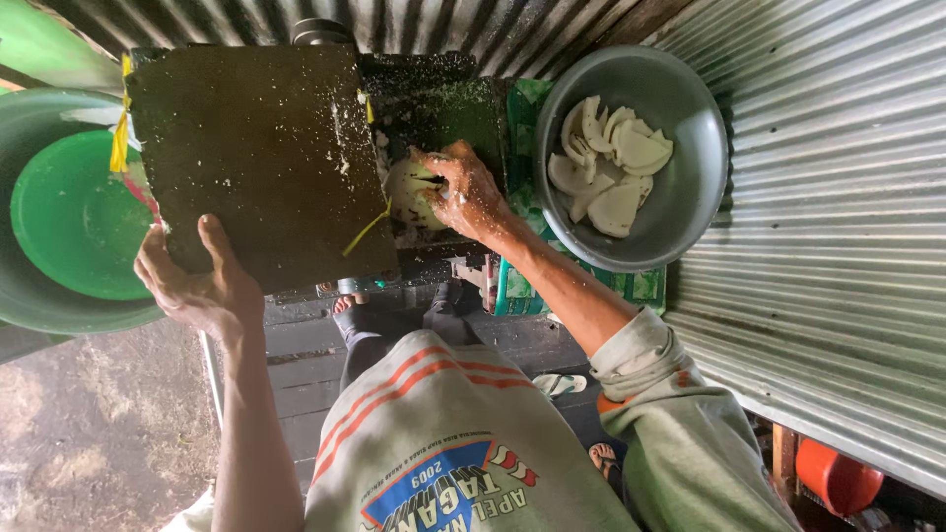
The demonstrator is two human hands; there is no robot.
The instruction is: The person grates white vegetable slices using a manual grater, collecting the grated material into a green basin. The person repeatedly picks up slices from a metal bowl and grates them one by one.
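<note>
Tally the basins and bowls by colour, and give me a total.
Grey metal bowl holding white coconut pieces: 1
Bright green basin: 1
Dull green outer basin under it: 1
Total: 3

The right hand presses a white piece at the dark grating machine; the left hand grips the machine's near edge.

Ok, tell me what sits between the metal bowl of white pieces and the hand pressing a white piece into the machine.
In the head view, only a strip of green patterned surface separates the metal bowl from the right hand; nothing else lies there.
</note>
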